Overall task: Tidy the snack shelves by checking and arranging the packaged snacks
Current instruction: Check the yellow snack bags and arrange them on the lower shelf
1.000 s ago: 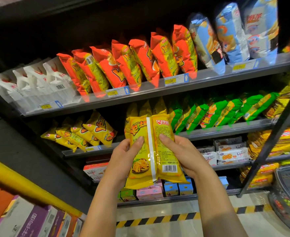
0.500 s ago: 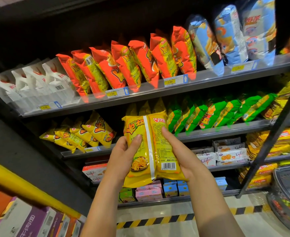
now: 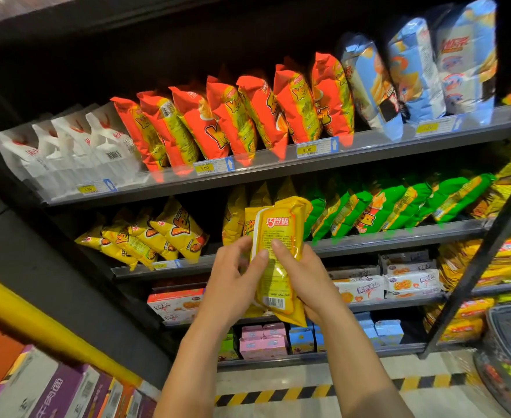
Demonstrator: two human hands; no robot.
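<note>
At the centre of the frame both hands grip a yellow plastic snack packet (image 3: 278, 257), its printed back with barcode facing the camera. The left hand (image 3: 233, 282) curls round its left edge; the right hand (image 3: 305, 279) wraps its right side. Behind it runs the grey metal middle shelf (image 3: 399, 239) of yellow and green bags.

Dark metal shelving (image 3: 369, 150), pale floor (image 3: 278, 377) (yellow-black hazard stripe (image 3: 278, 394) along it), yellow rail (image 3: 37, 324) at left
</note>
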